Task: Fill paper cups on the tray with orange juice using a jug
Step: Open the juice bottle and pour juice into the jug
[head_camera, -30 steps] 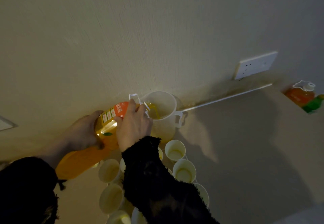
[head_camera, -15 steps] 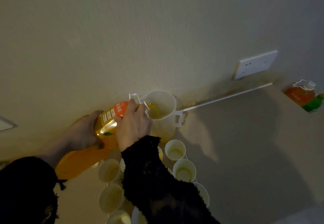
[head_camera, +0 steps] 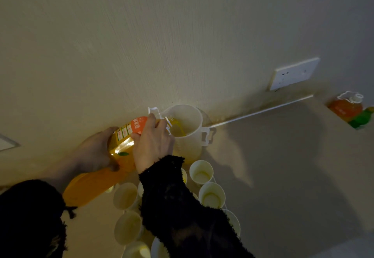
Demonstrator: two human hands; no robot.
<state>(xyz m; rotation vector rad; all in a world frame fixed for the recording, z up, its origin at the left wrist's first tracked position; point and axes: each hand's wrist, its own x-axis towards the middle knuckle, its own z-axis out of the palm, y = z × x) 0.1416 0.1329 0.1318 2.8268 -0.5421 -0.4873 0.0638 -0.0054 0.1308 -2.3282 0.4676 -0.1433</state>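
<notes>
Translucent white jug [head_camera: 185,130] upright by the wall, handle right, thin yellow juice pool inside. Orange bottle [head_camera: 113,156] tipped into its mouth: left hand [head_camera: 95,152] wrapped on the body, right hand [head_camera: 152,142] closed near the neck. Cups [head_camera: 202,171] just in front, mostly empty.

Your two bare hands show, left hand [head_camera: 95,152] and right hand [head_camera: 150,144], no rings, watch or gloves visible on either. You wear a black top with long sleeves. Right sleeve [head_camera: 182,207]: fuzzy, loosely knit fabric, frayed-looking fibres along the cuff edge, cuff ending at the wrist, weave slightly see-through in places. Left sleeve [head_camera: 30,217]: same black fuzzy fabric, pushed further up so the forearm is bare, a small tuft or tie hanging off its edge
</notes>
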